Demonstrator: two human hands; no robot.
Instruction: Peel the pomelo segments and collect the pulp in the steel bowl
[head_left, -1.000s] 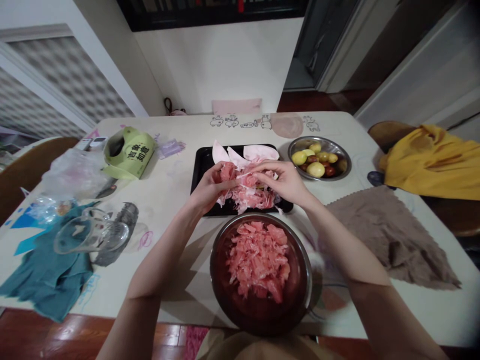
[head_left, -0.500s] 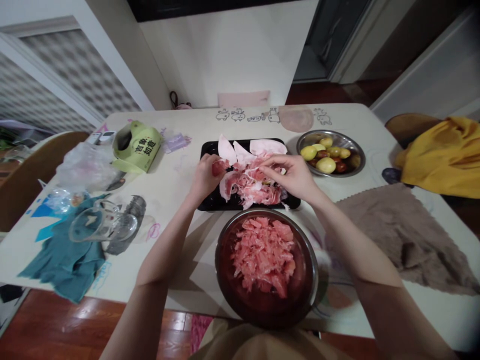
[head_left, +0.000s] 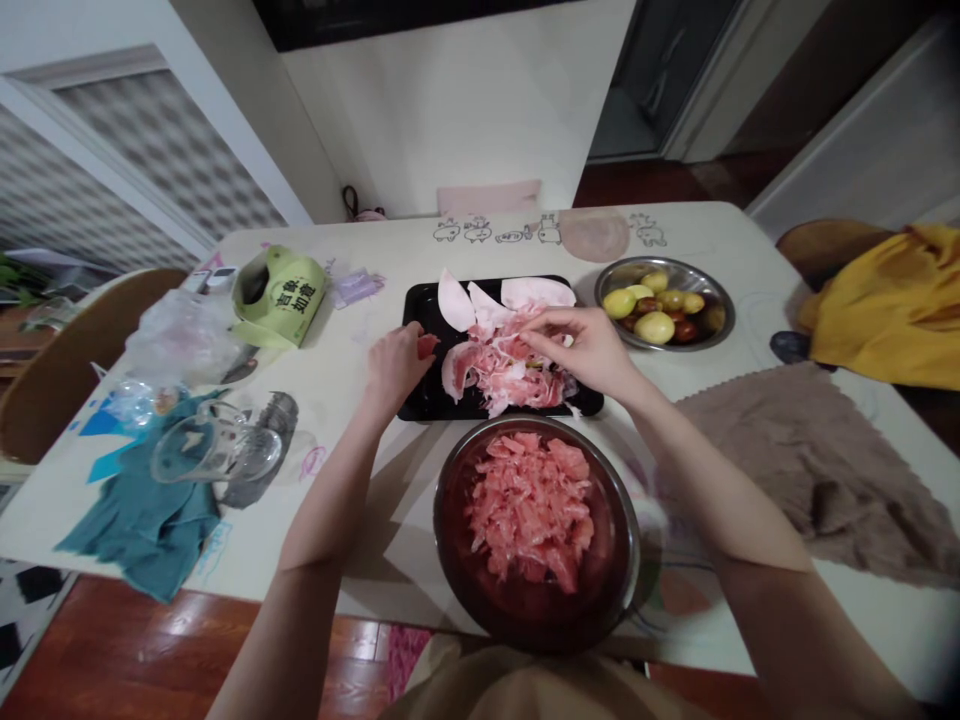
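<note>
Over the left side of the black tray point(head_left: 420, 310), my left hand point(head_left: 394, 368) is closed on a small piece of pink pomelo flesh point(head_left: 427, 346). Thumb and fingers of my right hand point(head_left: 589, 348) pinch what looks like pale pomelo membrane above the heap, its far end hidden among the scraps. Thick white pomelo peel point(head_left: 453, 302) leans at the back of the tray, and torn membrane scraps point(head_left: 510, 378) lie in front of it. Close to my body stands a steel bowl point(head_left: 444, 540) with peeled pomelo flesh point(head_left: 531, 510) in it.
A steel bowl point(head_left: 720, 325) of yellow and brown fruit stands at the back right, beyond a brown cloth point(head_left: 780, 440). On the left are a green paper visor point(head_left: 289, 300), a plastic bag point(head_left: 180, 335), a glass pitcher point(head_left: 217, 445) and a teal cloth point(head_left: 146, 535).
My left hand has drawn away to the left and slightly down from the scraps, with the pomelo piece in its fingers. My right hand has stayed almost in place.
</note>
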